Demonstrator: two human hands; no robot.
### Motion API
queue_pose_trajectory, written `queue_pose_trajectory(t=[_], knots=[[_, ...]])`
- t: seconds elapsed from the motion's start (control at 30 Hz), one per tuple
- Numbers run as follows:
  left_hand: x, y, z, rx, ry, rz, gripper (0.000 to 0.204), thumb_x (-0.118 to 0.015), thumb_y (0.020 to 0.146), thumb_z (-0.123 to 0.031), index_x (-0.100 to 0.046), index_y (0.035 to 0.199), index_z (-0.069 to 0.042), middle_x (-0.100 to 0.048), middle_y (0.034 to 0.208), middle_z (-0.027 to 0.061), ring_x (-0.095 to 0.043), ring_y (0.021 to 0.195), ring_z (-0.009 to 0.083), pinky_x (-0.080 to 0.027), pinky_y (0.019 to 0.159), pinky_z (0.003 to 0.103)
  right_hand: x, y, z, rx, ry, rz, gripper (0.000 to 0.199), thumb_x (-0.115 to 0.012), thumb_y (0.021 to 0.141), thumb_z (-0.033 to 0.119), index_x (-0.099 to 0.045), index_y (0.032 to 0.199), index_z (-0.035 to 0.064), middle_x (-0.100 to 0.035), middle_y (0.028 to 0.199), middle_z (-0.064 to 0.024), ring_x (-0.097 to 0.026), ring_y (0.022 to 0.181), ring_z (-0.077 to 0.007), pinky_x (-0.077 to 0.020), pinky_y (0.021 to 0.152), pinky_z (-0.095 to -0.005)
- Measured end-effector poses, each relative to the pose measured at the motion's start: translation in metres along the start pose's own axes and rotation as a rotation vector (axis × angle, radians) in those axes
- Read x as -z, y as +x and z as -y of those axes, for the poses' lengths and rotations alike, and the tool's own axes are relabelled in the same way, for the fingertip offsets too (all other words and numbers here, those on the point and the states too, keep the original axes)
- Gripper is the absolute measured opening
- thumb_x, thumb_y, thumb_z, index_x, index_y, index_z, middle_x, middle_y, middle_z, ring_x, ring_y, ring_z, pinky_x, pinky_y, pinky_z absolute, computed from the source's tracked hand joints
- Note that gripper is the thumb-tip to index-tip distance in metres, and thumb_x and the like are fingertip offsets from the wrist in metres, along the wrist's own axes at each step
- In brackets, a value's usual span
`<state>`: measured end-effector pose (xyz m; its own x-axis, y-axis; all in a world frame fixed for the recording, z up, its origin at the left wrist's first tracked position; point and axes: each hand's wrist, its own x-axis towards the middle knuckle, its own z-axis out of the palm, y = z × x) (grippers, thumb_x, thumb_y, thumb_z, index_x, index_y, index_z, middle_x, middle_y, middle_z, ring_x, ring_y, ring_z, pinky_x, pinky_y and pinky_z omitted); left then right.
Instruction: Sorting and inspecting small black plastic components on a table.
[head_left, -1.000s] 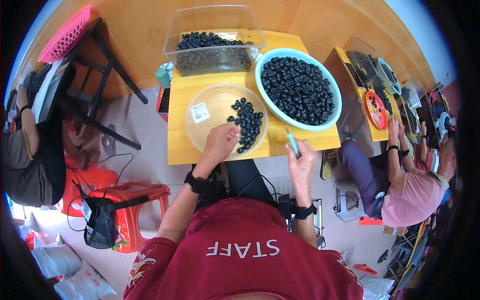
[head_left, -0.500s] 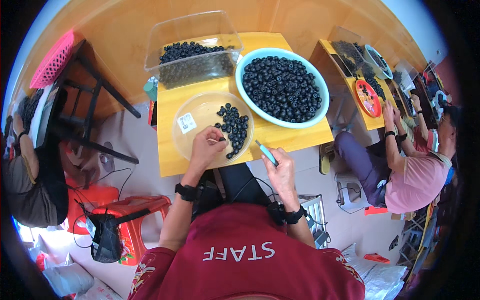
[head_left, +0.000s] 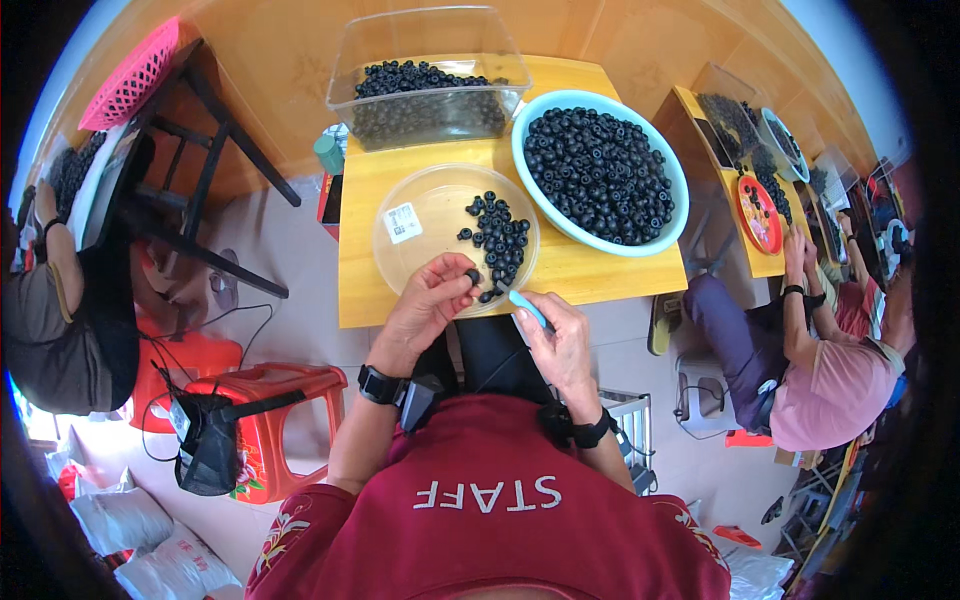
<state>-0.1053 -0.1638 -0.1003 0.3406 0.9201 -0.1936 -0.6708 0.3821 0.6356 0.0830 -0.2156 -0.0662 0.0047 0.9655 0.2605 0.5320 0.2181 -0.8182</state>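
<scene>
One dark bead (head_left: 472, 275) is, in the head view, pinched between the left hand's (head_left: 437, 298) thumb and fingertips, above the near edge of the clear plate (head_left: 405, 262), beside a loose pile (head_left: 500, 238). The right hand (head_left: 562, 340) has its fingers closed round a blue tool (head_left: 527, 307), pointing toward the bead. Beyond stand the bowl (head_left: 681, 205) and box (head_left: 430, 40), both holding more beads. Such a bead should be light and probably firm, its smooth roundness apt to roll; hold it by opposite sides, fingertips clear of the tool's tip.
</scene>
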Motion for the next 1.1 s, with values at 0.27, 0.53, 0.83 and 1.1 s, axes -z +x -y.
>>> queue_pose_trajectory(t=[0.27, 0.53, 0.83, 1.1], knots=[[-0.0011, 0.0000, 0.0085, 0.073, -0.046, 0.123, 0.021, -0.062, 0.083, 0.000, -0.060, 0.104, -0.002, -0.064, 0.093, 0.0059, -0.062, 0.082, 0.0117, -0.051, 0.073, 0.022, -0.0049, 0.0019, 0.0121, 0.104, -0.001, 0.027, 0.015, -0.063, 0.082, 0.016, -0.066, 0.092, 0.0048, -0.064, 0.076, -0.0121, -0.061, 0.058, -0.0247, -0.0464, 0.052, -0.0328], [0.0032, 0.0002, 0.0104, 0.078, -0.020, 0.185, 0.021, -0.062, 0.083, -0.002, -0.058, 0.103, -0.002, -0.062, 0.093, 0.0042, -0.060, 0.079, 0.0103, -0.050, 0.072, 0.022, -0.0075, 0.0019, 0.0100, 0.131, -0.028, 0.017, 0.016, -0.063, 0.082, 0.017, -0.066, 0.092, 0.0051, -0.062, 0.072, -0.0119, -0.059, 0.055, -0.0251, -0.0452, 0.051, -0.0332], [0.0044, 0.0002, 0.0122, 0.089, -0.045, 0.207, 0.016, -0.063, 0.083, -0.002, -0.057, 0.097, -0.003, -0.062, 0.087, 0.0056, -0.060, 0.077, 0.0122, -0.051, 0.070, 0.022, -0.0048, 0.0003, 0.0116, 0.120, -0.035, 0.035, 0.018, -0.063, 0.082, 0.019, -0.066, 0.093, 0.0052, -0.062, 0.071, -0.0125, -0.059, 0.054, -0.0250, -0.0451, 0.050, -0.0337], [0.0051, -0.0002, 0.0123, 0.087, -0.064, 0.218, 0.011, -0.063, 0.083, -0.002, -0.057, 0.092, -0.004, -0.063, 0.086, 0.0073, -0.062, 0.074, 0.0127, -0.053, 0.069, 0.022, -0.0057, 0.0000, 0.0085, 0.119, -0.024, 0.040, 0.018, -0.063, 0.083, 0.020, -0.067, 0.093, 0.0064, -0.062, 0.071, -0.0125, -0.059, 0.054, -0.0251, -0.0452, 0.050, -0.0338]])
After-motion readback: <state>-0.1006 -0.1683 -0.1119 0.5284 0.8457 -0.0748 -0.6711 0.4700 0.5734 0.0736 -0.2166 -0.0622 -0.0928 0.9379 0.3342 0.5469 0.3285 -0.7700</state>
